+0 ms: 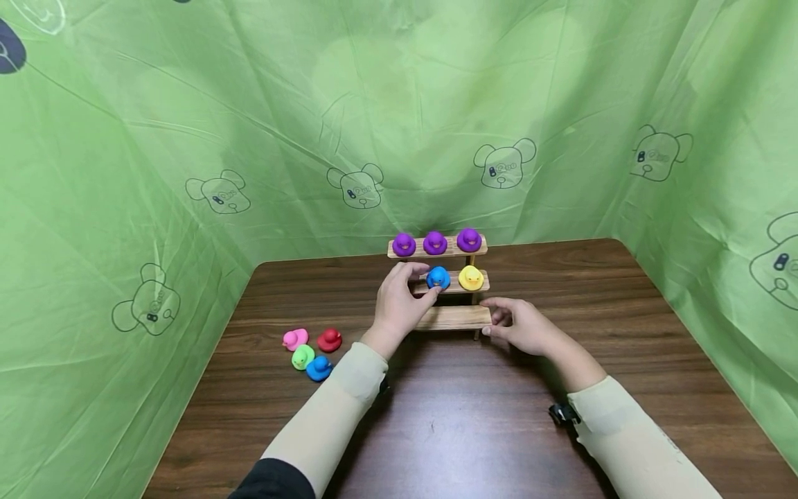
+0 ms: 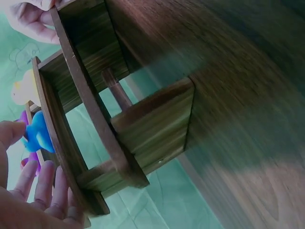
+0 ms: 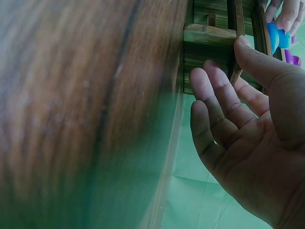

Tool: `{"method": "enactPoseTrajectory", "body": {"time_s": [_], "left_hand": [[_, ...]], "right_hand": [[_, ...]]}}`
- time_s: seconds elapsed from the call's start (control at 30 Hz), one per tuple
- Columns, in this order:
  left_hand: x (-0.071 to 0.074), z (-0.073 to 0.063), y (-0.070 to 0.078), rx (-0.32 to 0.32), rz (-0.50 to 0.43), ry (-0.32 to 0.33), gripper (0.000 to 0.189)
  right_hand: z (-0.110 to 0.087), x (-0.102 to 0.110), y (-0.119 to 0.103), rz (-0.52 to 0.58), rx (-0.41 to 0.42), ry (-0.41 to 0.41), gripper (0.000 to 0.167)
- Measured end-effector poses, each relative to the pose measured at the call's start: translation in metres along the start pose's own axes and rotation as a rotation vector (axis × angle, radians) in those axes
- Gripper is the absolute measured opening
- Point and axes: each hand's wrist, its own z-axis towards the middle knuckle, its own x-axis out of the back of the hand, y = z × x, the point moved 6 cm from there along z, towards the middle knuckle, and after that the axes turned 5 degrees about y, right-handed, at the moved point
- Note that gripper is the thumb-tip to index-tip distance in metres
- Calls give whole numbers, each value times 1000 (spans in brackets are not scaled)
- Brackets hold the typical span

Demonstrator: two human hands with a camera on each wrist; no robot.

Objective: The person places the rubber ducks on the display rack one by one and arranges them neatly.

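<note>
My left hand (image 1: pixel 401 298) is at the middle tier of a three-tier wooden stand (image 1: pixel 454 318), thumb and fingers around a blue rubber duck (image 1: pixel 438 277). In the left wrist view the thumb touches this duck's side, with the fingers opposite. A yellow duck (image 1: pixel 471 278) sits to its right on the same tier. At the right end of the lowest tier, my right hand (image 1: pixel 525 326) grips the board, thumb on its front edge. Along the top tier stand three purple ducks: a left one (image 1: pixel 404 244), a middle one (image 1: pixel 435 242) and a right one (image 1: pixel 470 240).
To the left on the brown wooden table (image 1: pixel 436 423) lie a pink duck (image 1: pixel 296 339), a red duck (image 1: pixel 329 339), a green duck (image 1: pixel 303 357) and another blue duck (image 1: pixel 319 369). Green cloth (image 1: pixel 424 125) with printed bear heads hangs behind and at both sides.
</note>
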Motion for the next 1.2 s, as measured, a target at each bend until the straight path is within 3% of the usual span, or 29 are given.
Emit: {"method": "enactPoseTrajectory", "body": {"time_s": [0.4, 0.63, 0.97, 1.2], "left_hand": [[38, -4, -6, 1, -80, 102, 29], [55, -9, -19, -6, -168, 101, 32], [83, -12, -37, -13, -165, 121, 34], [108, -20, -59, 30, -140, 127, 35]], "right_hand": [[-1, 2, 0, -1, -3, 3, 54], [-1, 1, 0, -6, 0, 0, 53], [-1, 2, -2, -7, -7, -1, 54], [-1, 2, -1, -11, -4, -1, 54]]}}
